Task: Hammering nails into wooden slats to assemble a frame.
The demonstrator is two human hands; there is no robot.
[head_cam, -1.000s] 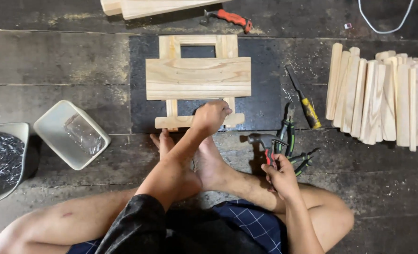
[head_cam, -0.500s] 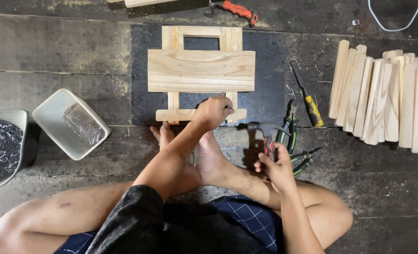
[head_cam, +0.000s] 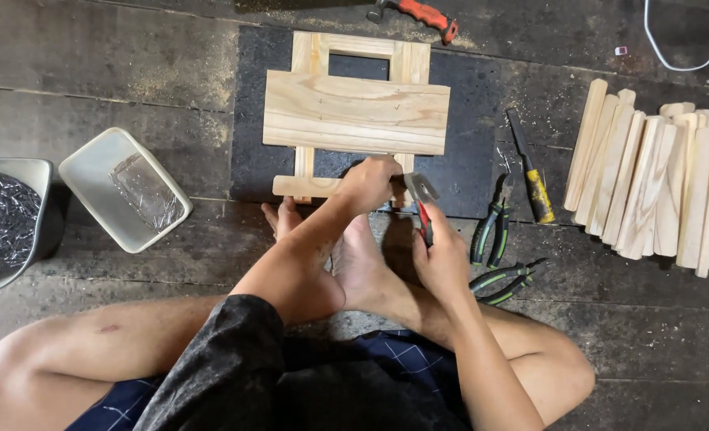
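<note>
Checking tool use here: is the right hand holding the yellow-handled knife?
No, the right hand grips a red-handled hammer, while the yellow-handled knife lies apart on the dark wooden floor.

- no labels, signs or screens in view.
- 1 package-like item: crumpled clear plastic bag [head_cam: 147,191], lying inside the shallow white rectangular tray [head_cam: 83,172] on the floor, left of the person's legs.
- contents of the bag cannot be made out.

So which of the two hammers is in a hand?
The near hammer, gripped by the right hand beside the wooden frame; the red-handled one lies untouched at the top edge.
</note>
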